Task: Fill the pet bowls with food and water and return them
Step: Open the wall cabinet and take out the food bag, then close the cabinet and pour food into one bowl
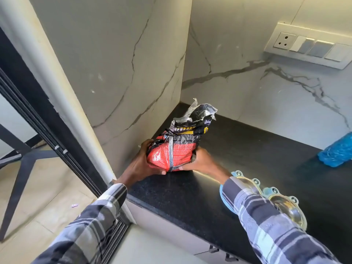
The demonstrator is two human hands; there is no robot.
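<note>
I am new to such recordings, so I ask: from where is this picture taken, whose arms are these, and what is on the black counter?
There is no machine here. The one picture comes from a camera worn on a person's head, looking forward and down, so the arms in checked sleeves are that person's own. The left hand and the right hand hold a red and black bag between them, low over the black counter in the corner; its top is crumpled. Beside the right arm lies a light blue stand with two metal bowls, which look empty. At the far right edge lies something blue; what it is I cannot tell.
</note>
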